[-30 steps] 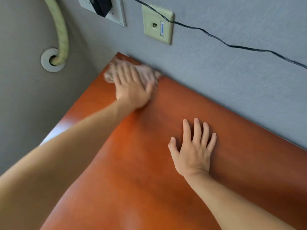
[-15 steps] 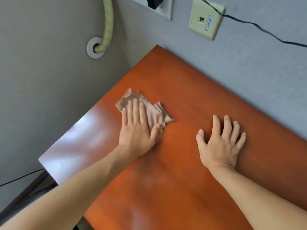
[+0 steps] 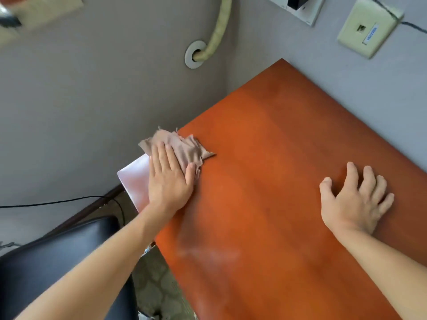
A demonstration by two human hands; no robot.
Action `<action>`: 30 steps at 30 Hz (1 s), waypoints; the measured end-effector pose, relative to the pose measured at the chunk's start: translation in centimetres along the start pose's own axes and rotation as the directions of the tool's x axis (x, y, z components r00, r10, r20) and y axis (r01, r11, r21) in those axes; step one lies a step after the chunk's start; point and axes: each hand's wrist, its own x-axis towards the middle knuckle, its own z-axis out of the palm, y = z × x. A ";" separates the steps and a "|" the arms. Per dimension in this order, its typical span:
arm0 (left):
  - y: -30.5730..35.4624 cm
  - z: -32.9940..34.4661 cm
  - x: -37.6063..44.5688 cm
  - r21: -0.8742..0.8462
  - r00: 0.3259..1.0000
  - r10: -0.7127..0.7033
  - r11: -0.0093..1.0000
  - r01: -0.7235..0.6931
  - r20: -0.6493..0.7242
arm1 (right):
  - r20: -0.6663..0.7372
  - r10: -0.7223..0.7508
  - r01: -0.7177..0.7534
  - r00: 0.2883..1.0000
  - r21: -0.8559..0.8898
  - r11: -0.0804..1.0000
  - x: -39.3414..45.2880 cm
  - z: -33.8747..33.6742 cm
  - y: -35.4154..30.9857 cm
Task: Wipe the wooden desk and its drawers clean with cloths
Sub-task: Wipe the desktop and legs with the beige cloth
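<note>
The reddish wooden desk (image 3: 288,181) fills the right half of the view, its top glaring white at the near left corner. A crumpled pinkish-beige cloth (image 3: 182,145) lies at the desk's left edge, partly hanging past it. My left hand (image 3: 168,181) presses flat on the cloth's near part with straight fingers. My right hand (image 3: 355,199) rests on the bare desktop to the right, fingers spread and slightly bent, holding nothing. No drawers are visible.
Grey walls meet at the corner behind the desk. A beige hose (image 3: 219,26) enters a wall ring (image 3: 195,54). Wall sockets (image 3: 367,26) sit above the far edge. A black chair (image 3: 57,262) stands left of the desk, with a thin cable (image 3: 57,201) behind it.
My left hand has dragged the cloth from the far corner toward the near left edge of the desk. My right hand has stayed planted on the desktop. The view has swung left.
</note>
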 end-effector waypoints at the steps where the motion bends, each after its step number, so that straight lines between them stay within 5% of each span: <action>1: 0.7 1.0 -4.2 0.020 0.996 0.088 0.996 -0.088 0.014 | 0.000 -0.003 0.003 1.000 0.003 1.000 0.0 0.0 0.0; 4: 1.8 2.3 -15.1 0.076 0.891 0.444 0.889 -0.451 0.090 | -0.010 -0.006 0.007 1.000 0.013 1.000 0.0 0.1 0.0; 6: -0.3 1.9 -15.2 0.070 0.853 0.514 0.851 -0.520 0.093 | -0.009 -0.011 0.012 1.000 0.017 1.000 0.0 0.1 0.2; 8: -3.6 1.6 -11.2 0.125 0.916 0.396 0.908 -0.400 0.058 | -0.015 -0.012 0.012 1.000 0.014 1.000 -0.1 0.2 0.4; 10: -7.1 0.7 -5.4 0.102 0.990 0.134 0.985 -0.138 0.047 | -0.017 -0.013 0.013 1.000 0.017 1.000 -0.1 0.3 0.4; 14: -8.9 0.0 -1.0 -0.031 0.983 -0.178 0.983 0.180 0.048 | -0.023 -0.030 0.030 0.999 -0.006 1.000 0.2 0.5 0.3; 18: -1.7 2.2 -9.5 -0.073 0.987 -0.160 0.984 0.160 0.006 | 0.007 -0.054 0.054 0.999 -0.083 0.995 0.1 0.5 0.3; 22: 6.1 3.8 -20.4 -0.118 1.000 0.014 0.993 -0.013 0.009 | 0.015 -0.195 0.195 0.981 -0.114 0.974 -0.5 0.4 0.2; 25: 11.1 3.9 -22.9 -0.095 0.970 0.238 0.968 -0.233 0.049 | 0.008 -0.444 0.445 0.896 -0.007 0.896 -1.5 -0.6 -1.9; 30: 7.4 1.4 -15.3 -0.333 0.936 0.351 0.879 -0.342 -0.037 | 0.051 -0.873 0.819 0.486 0.321 0.475 -7.9 -3.6 -7.8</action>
